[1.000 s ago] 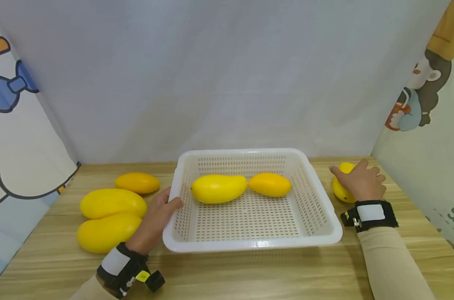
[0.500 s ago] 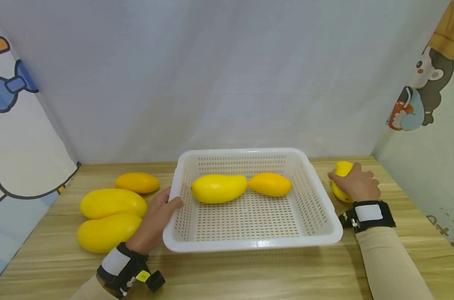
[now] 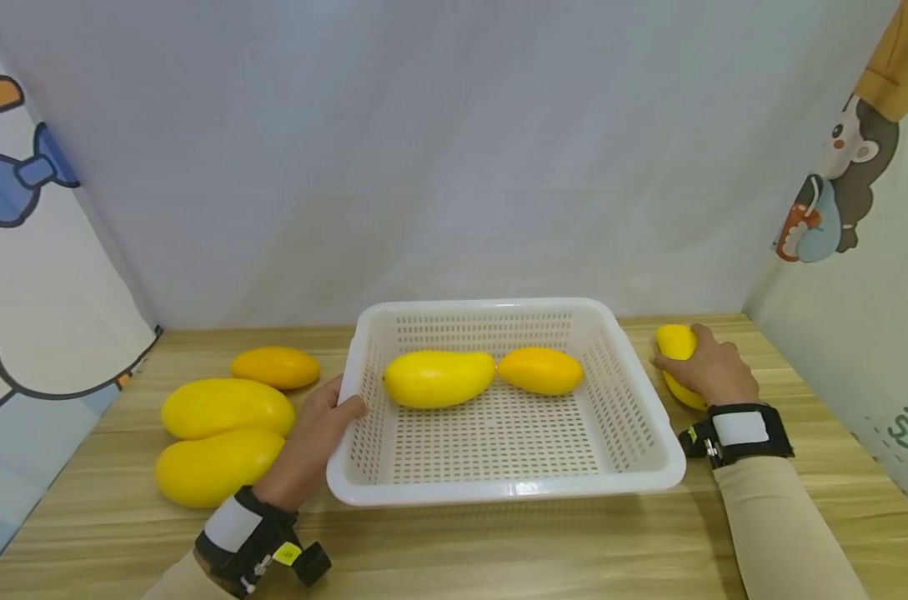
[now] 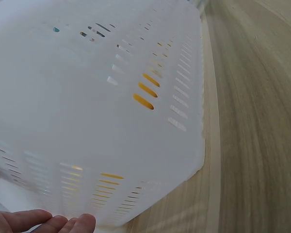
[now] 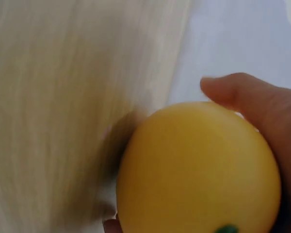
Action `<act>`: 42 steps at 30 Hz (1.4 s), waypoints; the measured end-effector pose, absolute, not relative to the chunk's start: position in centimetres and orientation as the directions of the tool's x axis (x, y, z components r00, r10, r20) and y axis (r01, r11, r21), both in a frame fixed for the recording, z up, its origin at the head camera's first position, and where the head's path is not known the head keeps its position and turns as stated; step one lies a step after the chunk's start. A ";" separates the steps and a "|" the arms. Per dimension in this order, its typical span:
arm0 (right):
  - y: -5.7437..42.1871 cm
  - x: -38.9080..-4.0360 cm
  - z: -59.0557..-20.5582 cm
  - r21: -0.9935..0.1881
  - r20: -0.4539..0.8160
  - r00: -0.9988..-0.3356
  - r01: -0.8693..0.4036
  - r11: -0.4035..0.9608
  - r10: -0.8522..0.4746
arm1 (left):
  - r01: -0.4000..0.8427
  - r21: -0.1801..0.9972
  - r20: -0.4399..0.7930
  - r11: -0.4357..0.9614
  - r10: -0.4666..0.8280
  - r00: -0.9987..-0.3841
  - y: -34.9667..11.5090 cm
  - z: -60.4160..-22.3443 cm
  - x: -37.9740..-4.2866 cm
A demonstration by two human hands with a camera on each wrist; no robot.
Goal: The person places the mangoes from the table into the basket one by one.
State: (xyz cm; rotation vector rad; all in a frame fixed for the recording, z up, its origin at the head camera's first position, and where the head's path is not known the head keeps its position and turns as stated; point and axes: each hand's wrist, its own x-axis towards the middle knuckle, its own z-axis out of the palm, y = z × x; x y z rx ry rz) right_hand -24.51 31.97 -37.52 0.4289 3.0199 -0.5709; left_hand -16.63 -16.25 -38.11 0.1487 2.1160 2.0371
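Observation:
My left hand [image 3: 314, 442] grips the left rim of a white perforated plastic basket [image 3: 506, 489], thumb over the edge; in the left wrist view its fingers [image 4: 83, 225] lie against the outer wall. Two mangoes sit inside: a larger yellow mango [image 3: 438, 379] on the left and a smaller orange-yellow mango [image 3: 540, 370] beside it. To the right of the basket, my right hand [image 3: 719, 371] holds another yellow mango [image 3: 676, 339], thumb on its near left side. The right wrist view shows this mango's rounded end [image 5: 199, 165] with a green mark, above the wooden tabletop.
Left of the basket lie an orange mango [image 3: 276, 367] and two big yellow ones, the upper mango [image 3: 227, 408] touching the lower mango [image 3: 217, 467]. A grey-white cloth [image 3: 454, 167] hangs behind the wooden table [image 3: 499, 550]; printed cloths flank both sides.
My right hand has settled round the yellow mango, which has shifted slightly left and turned a little. The left hand, the basket and the other mangoes stay in place.

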 end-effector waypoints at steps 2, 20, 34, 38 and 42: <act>32.0 -24.5 -37.6 -0.352 -0.084 -0.963 0.268 0.897 0.254 | -0.066 0.997 -0.074 0.047 0.208 -0.975 -16.3 -38.1 -16.6; 32.1 -24.3 -37.5 -0.366 -0.029 -0.980 0.194 0.910 0.197 | -0.072 0.996 -0.081 0.053 0.208 -0.975 -16.4 -38.3 -16.4; 31.9 -23.5 -34.6 -0.402 0.113 -0.983 0.091 0.911 0.148 | -0.077 0.994 -0.090 0.074 0.202 -0.975 -16.3 -38.0 -16.4; 31.5 -23.1 -33.4 -0.402 0.149 -0.974 0.099 0.910 0.172 | -0.080 0.993 -0.095 0.082 0.203 -0.975 -16.3 -37.8 -16.5; 30.9 -22.6 -32.1 -0.401 0.184 -0.965 0.098 0.911 0.185 | -0.077 0.994 -0.092 0.078 0.210 -0.973 -16.3 -37.7 -16.5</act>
